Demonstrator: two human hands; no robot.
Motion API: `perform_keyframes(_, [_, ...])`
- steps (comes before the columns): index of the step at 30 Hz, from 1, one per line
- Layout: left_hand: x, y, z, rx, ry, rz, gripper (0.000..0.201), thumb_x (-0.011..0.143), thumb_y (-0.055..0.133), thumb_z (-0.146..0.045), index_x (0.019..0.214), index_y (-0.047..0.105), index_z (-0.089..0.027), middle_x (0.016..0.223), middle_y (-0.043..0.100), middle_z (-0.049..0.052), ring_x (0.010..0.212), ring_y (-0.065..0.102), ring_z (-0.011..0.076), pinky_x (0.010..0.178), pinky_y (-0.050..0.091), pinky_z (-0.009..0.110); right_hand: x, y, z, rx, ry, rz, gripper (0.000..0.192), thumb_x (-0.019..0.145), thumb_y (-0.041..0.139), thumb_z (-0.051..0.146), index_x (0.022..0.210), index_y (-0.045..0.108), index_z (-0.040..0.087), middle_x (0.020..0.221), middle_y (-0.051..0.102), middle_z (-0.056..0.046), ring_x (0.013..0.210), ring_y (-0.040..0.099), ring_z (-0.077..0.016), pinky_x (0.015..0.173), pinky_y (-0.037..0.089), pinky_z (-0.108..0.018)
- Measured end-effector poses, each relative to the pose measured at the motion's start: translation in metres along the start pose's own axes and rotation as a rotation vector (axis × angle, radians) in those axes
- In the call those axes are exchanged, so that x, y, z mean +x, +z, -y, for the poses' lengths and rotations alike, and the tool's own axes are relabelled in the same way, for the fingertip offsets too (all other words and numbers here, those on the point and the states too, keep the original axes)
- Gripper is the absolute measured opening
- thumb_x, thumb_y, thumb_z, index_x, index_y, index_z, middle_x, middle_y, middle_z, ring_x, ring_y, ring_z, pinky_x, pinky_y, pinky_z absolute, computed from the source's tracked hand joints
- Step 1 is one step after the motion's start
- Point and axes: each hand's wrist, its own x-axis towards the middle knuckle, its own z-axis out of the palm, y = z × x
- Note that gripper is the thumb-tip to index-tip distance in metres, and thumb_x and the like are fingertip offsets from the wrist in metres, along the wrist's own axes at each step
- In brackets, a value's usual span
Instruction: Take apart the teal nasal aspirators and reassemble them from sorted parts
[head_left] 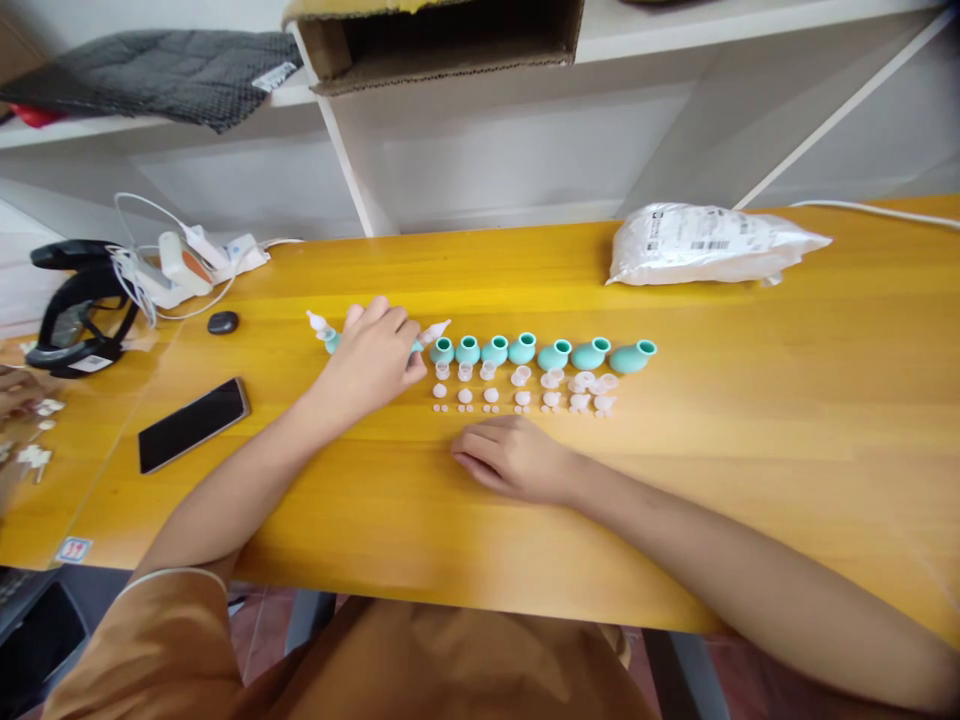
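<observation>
My left hand is closed, thumb and forefinger around a teal squeeze bulb with a white nozzle; most of the bulb is hidden. Left of that hand, another white nozzle on a teal bulb shows. Several open teal squeeze bulbs stand in a row to the right, some tilted. Below them lie rows of clear plastic collars, rounded white pieces and tiny discs. My right hand rests on the table just below these rows, fingers curled, with nothing visible in it.
A phone, a small black case, a power strip with cables and a black headset-like device lie left. A white plastic parcel sits at the back right. Another person's hand works at the far left edge.
</observation>
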Motion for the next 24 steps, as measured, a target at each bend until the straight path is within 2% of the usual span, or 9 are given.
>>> perform_keyframes(5, [0.0012, -0.0034, 0.0031, -0.040, -0.100, -0.067, 0.017, 0.098, 0.063, -0.023, 0.110, 0.073, -0.015, 0.110, 0.078, 0.018, 0.117, 0.059, 0.0422, 0.093, 0.039, 0.055, 0.0001, -0.0008, -0.0005, -0.007, -0.013, 0.003, 0.022, 0.118, 0.046, 0.021, 0.108, 0.066, 0.020, 0.092, 0.075, -0.004, 0.073, 0.063, -0.0174, 0.070, 0.043, -0.032])
perform_keyframes(11, [0.0000, -0.0020, 0.0053, -0.071, -0.111, -0.073, 0.015, 0.099, 0.062, -0.022, 0.110, 0.070, -0.016, 0.108, 0.080, 0.018, 0.120, 0.056, 0.0420, 0.093, 0.035, 0.056, -0.0005, -0.0017, -0.0010, 0.000, -0.025, 0.001, 0.023, 0.118, 0.046, 0.021, 0.108, 0.066, 0.020, 0.091, 0.075, -0.004, 0.073, 0.063, -0.0177, 0.071, 0.044, -0.032])
perform_keyframes(20, [0.0003, -0.0029, 0.0035, -0.073, -0.129, -0.006, 0.029, 0.103, 0.058, -0.024, 0.130, 0.067, -0.016, 0.106, 0.080, 0.021, 0.116, 0.054, 0.0435, 0.097, 0.035, 0.057, -0.0020, 0.0003, 0.0004, -0.017, -0.008, -0.003, 0.019, 0.116, 0.048, 0.019, 0.109, 0.066, 0.020, 0.092, 0.076, -0.005, 0.074, 0.064, -0.0187, 0.072, 0.045, -0.032])
perform_keyframes(24, [0.0007, -0.0025, 0.0035, -0.083, -0.171, 0.012, 0.042, 0.104, 0.057, -0.027, 0.143, 0.060, -0.012, 0.108, 0.080, 0.022, 0.119, 0.054, 0.0442, 0.099, 0.034, 0.057, -0.0016, -0.0006, 0.0005, 0.002, 0.008, 0.005, 0.019, 0.115, 0.049, 0.018, 0.107, 0.066, 0.020, 0.092, 0.076, -0.004, 0.075, 0.064, -0.0182, 0.072, 0.045, -0.032])
